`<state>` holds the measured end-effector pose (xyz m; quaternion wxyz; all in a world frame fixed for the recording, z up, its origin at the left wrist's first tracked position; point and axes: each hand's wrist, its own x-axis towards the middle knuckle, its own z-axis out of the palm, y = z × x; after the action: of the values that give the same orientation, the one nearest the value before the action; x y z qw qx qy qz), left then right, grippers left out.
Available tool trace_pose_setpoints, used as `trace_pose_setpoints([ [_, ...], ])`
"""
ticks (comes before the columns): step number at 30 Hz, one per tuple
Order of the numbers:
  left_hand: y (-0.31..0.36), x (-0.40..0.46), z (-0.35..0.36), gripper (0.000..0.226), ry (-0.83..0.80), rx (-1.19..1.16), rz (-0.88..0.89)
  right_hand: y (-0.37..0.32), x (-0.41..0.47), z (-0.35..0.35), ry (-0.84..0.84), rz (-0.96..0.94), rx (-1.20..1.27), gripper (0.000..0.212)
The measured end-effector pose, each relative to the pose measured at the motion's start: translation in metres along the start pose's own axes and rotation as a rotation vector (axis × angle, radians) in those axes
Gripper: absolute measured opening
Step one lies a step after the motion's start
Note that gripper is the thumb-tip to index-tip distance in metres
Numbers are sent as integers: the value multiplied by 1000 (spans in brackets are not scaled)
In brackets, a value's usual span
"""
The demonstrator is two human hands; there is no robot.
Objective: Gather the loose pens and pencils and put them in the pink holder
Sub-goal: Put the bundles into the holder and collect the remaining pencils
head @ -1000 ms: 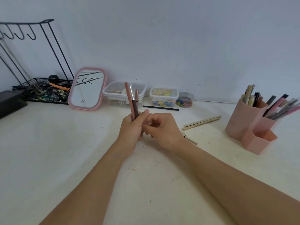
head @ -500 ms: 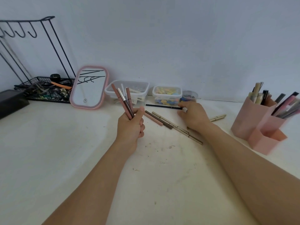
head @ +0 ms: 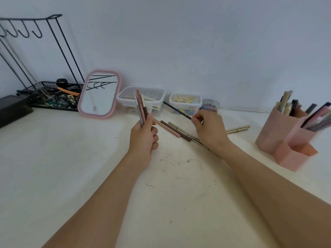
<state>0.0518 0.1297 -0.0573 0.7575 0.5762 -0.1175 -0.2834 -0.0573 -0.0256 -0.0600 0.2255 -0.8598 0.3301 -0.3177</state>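
Note:
My left hand grips a bunch of pencils upright at the table's middle: pink, silver and brown ones. My right hand pinches one end of a thin black pencil, lifted off the table and pointing back-left. On the table between the hands lie a pink pencil, a brown pencil and a long gold pencil. Another gold pencil lies right of my right hand. The pink holder stands at the right, with several pens and pencils in it.
Along the wall stand a pink-framed mirror, a clear box of clips, a second clear box with coloured bits, and a small round tub. A black wire rack and a black box are at the far left.
My right hand left my left hand, reached back to the black pencil by the boxes and lifted it. My left hand still holds its bunch. The view shifted slightly.

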Motion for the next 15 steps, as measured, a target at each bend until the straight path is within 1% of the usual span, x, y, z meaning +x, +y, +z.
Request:
trace_pose_setpoints([
  [2,-1,0,0,27,4,18,14,-6,-9,1,1,35,8,16],
  [4,-1,1,1,25,3,24,20,-11,-16,-2,38,124,57,18],
  [7,-1,2,0,21,-4,41,22,-23,-30,-6,113,304,327,19],
  [8,-2,2,0,20,-13,40,24,-29,-37,-2,108,349,437,19],
  [10,-2,1,0,21,-40,28,34,-42,-54,9,34,412,625,19],
  [12,-1,-1,0,29,-66,11,42,-53,-67,20,-50,400,722,20],
  [15,-1,-3,1,42,-91,30,64,-62,-76,26,-125,260,733,18],
])
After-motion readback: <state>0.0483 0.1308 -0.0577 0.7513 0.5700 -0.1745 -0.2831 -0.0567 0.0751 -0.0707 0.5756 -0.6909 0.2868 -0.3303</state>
